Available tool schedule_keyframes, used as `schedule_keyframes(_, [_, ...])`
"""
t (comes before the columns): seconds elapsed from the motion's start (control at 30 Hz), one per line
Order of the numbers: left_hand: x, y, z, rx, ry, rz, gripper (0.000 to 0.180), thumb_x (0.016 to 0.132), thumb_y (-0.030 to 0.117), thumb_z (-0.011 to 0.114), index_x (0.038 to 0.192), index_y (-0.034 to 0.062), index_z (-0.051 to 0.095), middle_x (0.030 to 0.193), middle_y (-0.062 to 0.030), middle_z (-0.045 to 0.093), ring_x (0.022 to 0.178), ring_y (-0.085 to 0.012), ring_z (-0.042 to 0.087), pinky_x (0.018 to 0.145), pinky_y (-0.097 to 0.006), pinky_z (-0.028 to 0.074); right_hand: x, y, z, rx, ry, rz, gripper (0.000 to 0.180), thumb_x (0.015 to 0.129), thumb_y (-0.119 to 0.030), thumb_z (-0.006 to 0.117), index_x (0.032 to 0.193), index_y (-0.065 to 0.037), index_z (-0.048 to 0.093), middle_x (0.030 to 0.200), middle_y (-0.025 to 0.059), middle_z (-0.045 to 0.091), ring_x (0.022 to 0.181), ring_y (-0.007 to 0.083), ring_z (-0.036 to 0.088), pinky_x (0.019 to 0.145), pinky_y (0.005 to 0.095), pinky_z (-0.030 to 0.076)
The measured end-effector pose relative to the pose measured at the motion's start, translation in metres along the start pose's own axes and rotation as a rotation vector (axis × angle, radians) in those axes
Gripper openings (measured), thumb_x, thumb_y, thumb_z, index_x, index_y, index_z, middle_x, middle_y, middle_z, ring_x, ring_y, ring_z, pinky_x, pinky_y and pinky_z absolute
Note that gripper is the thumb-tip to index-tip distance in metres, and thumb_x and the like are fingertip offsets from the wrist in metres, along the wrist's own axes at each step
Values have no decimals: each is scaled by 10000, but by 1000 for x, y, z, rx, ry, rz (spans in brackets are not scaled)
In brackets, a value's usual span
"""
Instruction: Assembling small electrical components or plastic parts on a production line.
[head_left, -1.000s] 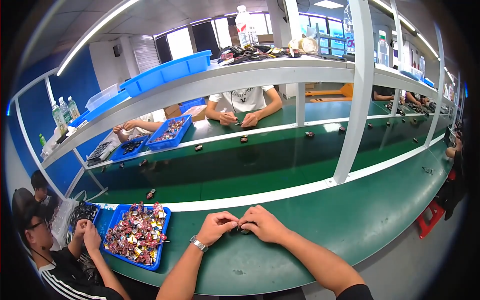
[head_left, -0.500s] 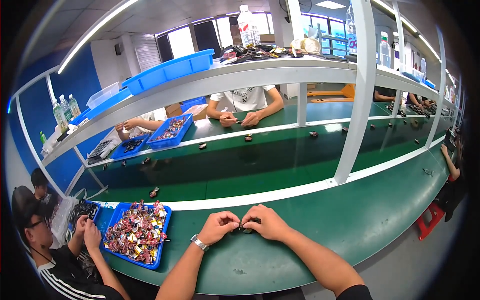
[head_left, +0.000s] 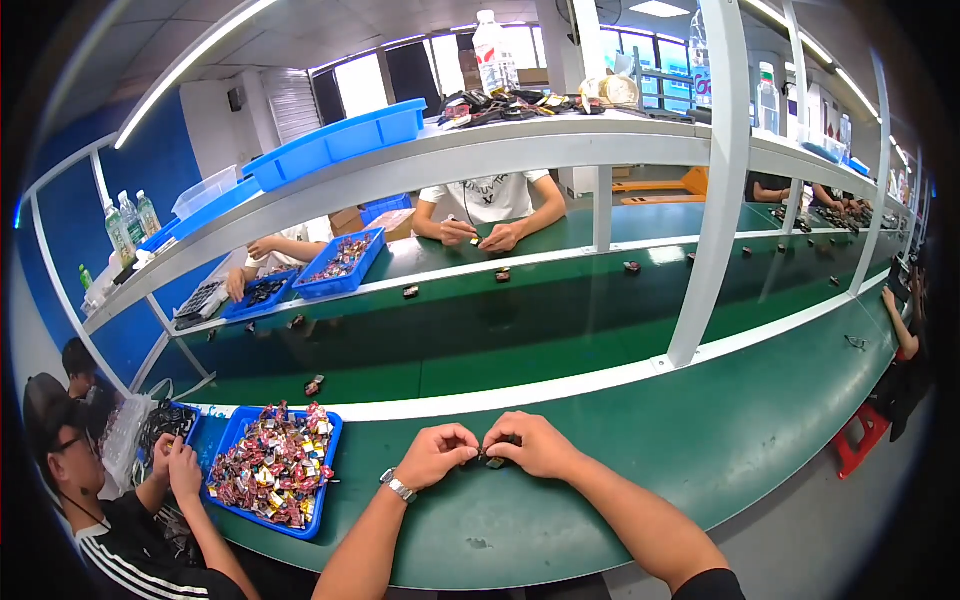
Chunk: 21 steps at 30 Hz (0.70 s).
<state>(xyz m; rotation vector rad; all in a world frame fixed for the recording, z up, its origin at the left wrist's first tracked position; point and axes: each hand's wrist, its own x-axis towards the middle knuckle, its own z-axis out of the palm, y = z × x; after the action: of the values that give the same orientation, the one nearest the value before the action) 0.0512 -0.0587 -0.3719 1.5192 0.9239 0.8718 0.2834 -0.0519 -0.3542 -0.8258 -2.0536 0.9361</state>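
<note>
Just above the green worktop (head_left: 600, 470), my left hand (head_left: 440, 455) and my right hand (head_left: 530, 445) meet fingertip to fingertip. Between them is a small dark part (head_left: 492, 461) with a pale bit at its lower end, mostly covered by my fingers. Both hands pinch at it, thumb against forefinger; its exact kind is too small to make out. A metal-banded watch (head_left: 398, 486) circles my left wrist. To the left of my hands stands a blue tray (head_left: 330, 480) heaped with small red, yellow and white wired parts (head_left: 272, 465).
Beyond a white rail (head_left: 480, 400) runs a dark green conveyor belt (head_left: 560, 335) carrying spaced small parts. A white post (head_left: 712, 200) rises ahead to a shelf with blue trays (head_left: 340, 140) and bottles. A co-worker (head_left: 130, 510) sits at left; another (head_left: 490, 215) works across the belt.
My hands keep almost the same pose around the small part. Parts on the belt have shifted slightly right. The far-left co-worker's hand has lowered to a blue tray.
</note>
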Motion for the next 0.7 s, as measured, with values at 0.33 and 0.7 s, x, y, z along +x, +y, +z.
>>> schedule_keyframes(0.33, [1,4,2,11,-1,-22,82,894,35,654,974,17,646,883,-16,651,757,-78,576,699,-232,493,-1,5,3,53,-30,5,121,862,-116,680,963,-56,712,918,85,660,872,237,630,804,342,499])
schedule_keyframes(0.7, [-1,5,1,-47,23,-1,87,883,33,664,967,16,654,881,-17,656,751,-78,579,694,-224,486,-1,6,7,236,-50,114,121,892,-94,661,992,-47,711,957,68,656,880,174,637,815,306,499])
